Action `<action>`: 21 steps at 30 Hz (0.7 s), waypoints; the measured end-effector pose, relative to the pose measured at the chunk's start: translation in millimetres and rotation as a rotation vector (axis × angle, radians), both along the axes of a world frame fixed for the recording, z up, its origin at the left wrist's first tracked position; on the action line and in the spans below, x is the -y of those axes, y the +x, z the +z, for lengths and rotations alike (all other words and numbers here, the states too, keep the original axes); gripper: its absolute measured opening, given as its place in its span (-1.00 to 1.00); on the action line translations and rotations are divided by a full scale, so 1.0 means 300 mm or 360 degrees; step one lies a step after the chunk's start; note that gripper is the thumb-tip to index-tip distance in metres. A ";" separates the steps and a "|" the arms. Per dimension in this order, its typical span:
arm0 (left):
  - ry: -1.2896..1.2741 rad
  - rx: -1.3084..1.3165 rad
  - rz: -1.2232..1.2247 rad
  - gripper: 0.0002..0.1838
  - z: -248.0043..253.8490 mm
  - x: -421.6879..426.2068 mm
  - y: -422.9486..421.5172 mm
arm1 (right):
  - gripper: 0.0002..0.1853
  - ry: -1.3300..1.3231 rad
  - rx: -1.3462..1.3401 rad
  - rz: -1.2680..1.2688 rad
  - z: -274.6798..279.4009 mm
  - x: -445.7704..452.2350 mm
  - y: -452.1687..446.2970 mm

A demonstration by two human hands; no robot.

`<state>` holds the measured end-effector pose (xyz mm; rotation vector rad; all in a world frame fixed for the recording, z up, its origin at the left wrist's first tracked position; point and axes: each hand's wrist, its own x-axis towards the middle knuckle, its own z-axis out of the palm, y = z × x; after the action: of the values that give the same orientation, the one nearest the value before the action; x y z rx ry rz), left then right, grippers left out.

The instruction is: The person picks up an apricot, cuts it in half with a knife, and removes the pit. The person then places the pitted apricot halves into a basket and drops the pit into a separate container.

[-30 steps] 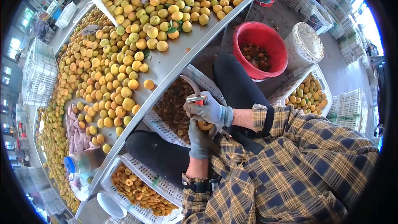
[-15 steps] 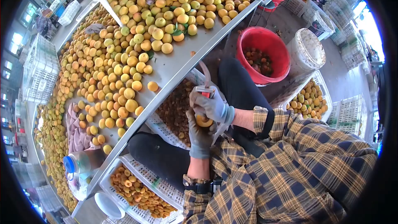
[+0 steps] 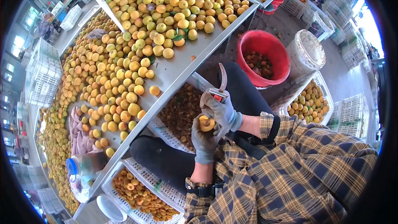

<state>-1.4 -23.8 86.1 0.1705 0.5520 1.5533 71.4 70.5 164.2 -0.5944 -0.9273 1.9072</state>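
My left hand (image 3: pixel 203 137), in a grey glove with a darkened palm, holds a cut apricot (image 3: pixel 211 125) whose brown pit shows in the opened flesh. Right above it, my gloved right hand (image 3: pixel 220 110) is closed around a curved knife (image 3: pixel 224 78) with a red grip. Its blade points up and away from the fruit. Beneath both hands, between the legs, stands a white crate (image 3: pixel 165 130) of small brown pieces, probably pits. Whole apricots (image 3: pixel 120 74) cover the metal table (image 3: pixel 178 64) alongside.
A crate of apricot halves (image 3: pixel 143 197) stands at lower left. To the right are a red bucket (image 3: pixel 277 84), a white bucket (image 3: pixel 296 56) and a crate of whole apricots (image 3: pixel 307 103). A blue-lidded jar (image 3: pixel 81 164) and a pinkish cloth (image 3: pixel 81 135) lie on the table.
The apricot has turned and its opened face with the pit now shows upward. My right hand and the knife have shifted slightly right, with the blade swung more upright.
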 end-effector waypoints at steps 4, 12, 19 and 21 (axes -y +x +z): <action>-0.0254 -0.1366 0.0391 -0.32 0.101 0.006 0.043 | -0.78 0.0211 0.0177 -0.0059 -0.002 0.027 -0.019; -0.0041 -0.0813 -0.0008 -0.34 0.030 0.005 0.007 | -0.75 -0.0247 0.0006 0.0279 -0.020 -0.008 -0.002; 0.0054 0.0694 -0.0571 -0.47 -0.076 -0.017 -0.060 | -0.78 -0.0122 0.0234 0.0310 0.002 -0.002 0.002; 0.0005 -0.0470 -0.0300 -0.48 -0.028 0.003 -0.024 | -0.82 -0.0100 0.0232 0.0235 -0.035 0.011 0.005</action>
<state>-8.6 -24.8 77.7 0.4467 0.7433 1.3533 72.9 67.2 153.6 -0.7273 -1.0311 2.0520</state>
